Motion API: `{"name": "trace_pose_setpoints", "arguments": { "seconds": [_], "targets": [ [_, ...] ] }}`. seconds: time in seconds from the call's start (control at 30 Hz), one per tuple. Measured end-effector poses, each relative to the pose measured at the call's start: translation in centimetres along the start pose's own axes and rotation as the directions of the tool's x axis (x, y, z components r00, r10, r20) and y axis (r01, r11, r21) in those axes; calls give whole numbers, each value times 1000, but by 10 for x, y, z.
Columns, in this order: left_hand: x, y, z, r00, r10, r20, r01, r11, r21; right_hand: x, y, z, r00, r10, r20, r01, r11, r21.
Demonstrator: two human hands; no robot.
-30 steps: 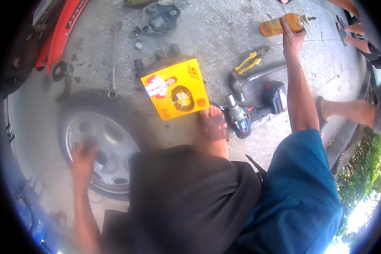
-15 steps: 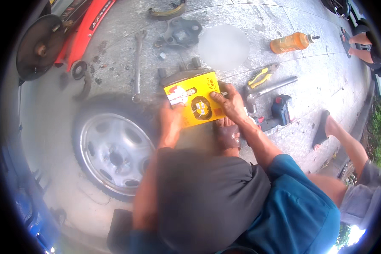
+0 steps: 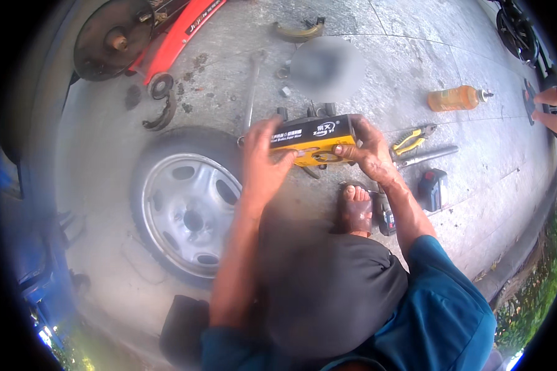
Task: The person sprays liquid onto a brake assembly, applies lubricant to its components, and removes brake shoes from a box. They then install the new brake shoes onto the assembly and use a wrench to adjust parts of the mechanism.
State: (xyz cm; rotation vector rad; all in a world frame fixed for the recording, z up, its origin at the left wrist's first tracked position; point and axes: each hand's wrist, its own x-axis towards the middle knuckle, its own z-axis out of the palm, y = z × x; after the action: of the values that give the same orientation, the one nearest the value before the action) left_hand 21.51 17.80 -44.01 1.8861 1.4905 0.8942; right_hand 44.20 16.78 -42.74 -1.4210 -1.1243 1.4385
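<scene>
A yellow and black cardboard box (image 3: 310,132), with a picture partly showing on its yellow face, is held up between my two hands over the floor. My left hand (image 3: 265,162) is closed on its left end, thumb against the yellow face. My right hand (image 3: 368,151) grips the other end, its thumb also pressed on the front. Beyond the box, metal parts (image 3: 319,110) on the floor are partly covered by it. A car wheel with a silver rim (image 3: 189,185) lies to the left of my left forearm.
Yellow-handled pliers (image 3: 408,143), a metal bar (image 3: 430,156), a power-tool battery (image 3: 432,190) and an orange bottle (image 3: 455,98) lie right. A wrench (image 3: 252,86) and curved brake shoes (image 3: 300,31) lie beyond. A red jack (image 3: 178,43) stands far left. Another person's foot (image 3: 531,102) is far right.
The box has been tilted, so its black side now faces up where the broad yellow face showed before. Both hands keep hold of it. The whole view has shifted.
</scene>
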Motion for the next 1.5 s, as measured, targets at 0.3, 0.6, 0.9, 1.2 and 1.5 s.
{"name": "trace_pose_setpoints", "arguments": {
  "seconds": [0.3, 0.6, 0.9, 1.2, 1.5],
  "targets": [
    [6, -25, -13, 943, -220, 251, 302, 883, -359, 21, -5, 32, 907, -421, -4, 352, 764, -541],
    [15, 20, -12, 866, -484, 125, 454, 656, -604, 32, 43, 11, 980, 27, -197, 39, 946, 322],
    [6, 22, 3, 868, -497, 2, 334, 580, -743, 42, 47, 14, 912, -12, -411, 49, 996, 80],
    [-5, -7, 8, 865, -496, 71, 365, 527, -768, 49, 42, 3, 943, 106, -315, -91, 994, 61],
    [8, -20, 86, 680, -617, -397, 506, 786, -354, 39, 17, 15, 932, 195, -306, -172, 980, 100]
  ]
}}
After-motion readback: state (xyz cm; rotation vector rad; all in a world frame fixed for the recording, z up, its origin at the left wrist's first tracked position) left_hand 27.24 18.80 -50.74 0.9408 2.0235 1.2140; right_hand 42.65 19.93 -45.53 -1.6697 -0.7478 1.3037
